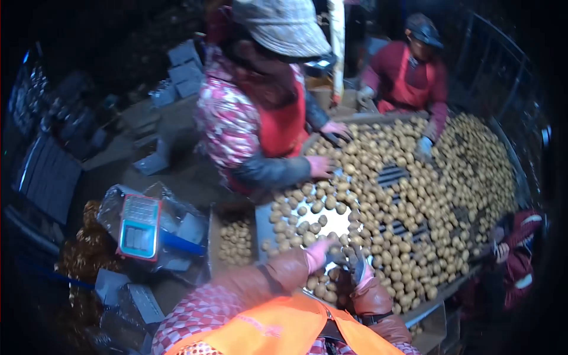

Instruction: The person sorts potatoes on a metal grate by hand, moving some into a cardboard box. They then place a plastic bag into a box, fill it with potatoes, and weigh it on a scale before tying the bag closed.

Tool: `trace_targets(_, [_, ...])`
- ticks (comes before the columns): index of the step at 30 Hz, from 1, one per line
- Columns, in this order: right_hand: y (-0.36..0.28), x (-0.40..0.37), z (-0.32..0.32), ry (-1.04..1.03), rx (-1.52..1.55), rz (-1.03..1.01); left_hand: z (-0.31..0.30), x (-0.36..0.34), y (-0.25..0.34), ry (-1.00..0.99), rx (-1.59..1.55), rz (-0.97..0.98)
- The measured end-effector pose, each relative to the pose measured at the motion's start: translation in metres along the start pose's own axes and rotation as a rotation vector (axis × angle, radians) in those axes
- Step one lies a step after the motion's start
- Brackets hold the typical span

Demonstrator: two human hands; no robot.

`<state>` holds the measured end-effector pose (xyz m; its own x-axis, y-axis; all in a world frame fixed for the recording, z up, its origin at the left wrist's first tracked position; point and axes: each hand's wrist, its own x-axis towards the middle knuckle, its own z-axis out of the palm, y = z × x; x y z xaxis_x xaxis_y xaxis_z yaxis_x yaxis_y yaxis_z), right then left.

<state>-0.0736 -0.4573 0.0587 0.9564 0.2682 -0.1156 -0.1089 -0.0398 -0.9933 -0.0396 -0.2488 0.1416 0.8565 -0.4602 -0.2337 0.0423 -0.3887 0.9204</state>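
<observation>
A wide sorting table holds a thick spread of small, round, brown produce (402,251) that looks like potatoes. My left hand (318,254), in a pink glove with dark fingers, reaches over the near left part of the spread, beside a brightly lit bare patch of the table (332,223). Its fingertips are blurred among the produce. Close by on the right, my right hand (363,271), also gloved, is down at the near edge of the pile with its fingers towards the produce. Whether either hand grips a piece is too blurred to make out.
A co-worker in a red apron (283,124) works at the left side, and another person (414,80) reaches in from the far side. Maroon sleeves (518,260) show at the right. Left are a part-filled box (235,241) and a digital scale (139,228).
</observation>
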Motion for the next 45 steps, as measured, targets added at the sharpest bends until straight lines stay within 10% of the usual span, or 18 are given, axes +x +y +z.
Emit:
trace_targets(1, [0.017,0.009,0.003,-0.17,-0.177,-0.15,0.0,-0.008,-0.002,-0.027,-0.01,-0.01])
trace_targets(4, [-0.113,0.011,0.039,-0.203,0.346,0.487,-0.025,-0.032,0.005,0.146,0.068,-0.118])
trace_targets(6, [-0.114,0.006,0.03,-0.184,0.267,0.343,-0.046,-0.011,-0.075,0.572,-1.101,-0.626])
trace_targets(8, [-0.065,0.012,0.007,-0.072,0.241,0.192,-0.092,-0.055,-0.068,0.851,-1.047,-0.274])
trace_targets(10, [-0.08,0.0,-0.012,0.204,0.282,0.299,-0.121,-0.085,-0.032,0.968,-1.224,-0.345])
trace_targets(13, [-0.034,0.002,-0.066,0.457,0.711,0.203,-0.142,-0.101,-0.096,0.801,-0.195,-0.696])
trace_targets(15, [0.011,-0.009,-0.126,0.552,0.746,0.067,-0.109,-0.082,-0.094,0.842,0.807,-0.39])
trace_targets(17, [0.044,-0.031,-0.166,0.747,0.35,-0.065,-0.082,-0.046,-0.097,0.835,0.424,-0.282])
trace_targets(20, [0.043,-0.054,-0.161,0.804,-1.272,0.623,-0.048,-0.018,-0.055,0.418,0.408,-0.236])
trace_targets(26, [-0.008,-0.051,-0.084,0.453,-1.49,0.737,0.018,-0.004,-0.03,-0.254,1.005,0.169])
trace_targets(28, [0.005,-0.057,-0.106,0.32,-1.409,0.731,0.001,0.031,0.001,-0.545,0.542,-0.341])
trace_targets(31, [-0.011,-0.069,-0.094,0.45,-1.322,0.572,-0.057,0.043,0.06,0.026,0.402,0.213])
trace_targets(36, [-0.011,-0.063,-0.086,0.638,-1.14,0.474,-0.224,0.146,0.058,0.19,-0.717,0.014])
trace_targets(38, [0.015,-0.065,-0.091,0.744,-1.182,0.351,-0.186,0.114,0.088,0.55,-0.421,0.071])
trace_targets(39, [0.012,-0.063,-0.088,0.789,-1.155,0.315,-0.193,0.119,0.114,0.571,-0.53,-0.208])
trace_targets(42, [-0.026,-0.057,-0.081,0.79,-0.901,-0.109,-0.162,0.106,0.077,0.433,-0.517,0.004])
trace_targets(45, [-0.127,-0.031,-0.092,0.901,0.603,-0.056,-0.084,0.083,0.053,0.231,-0.224,0.226])
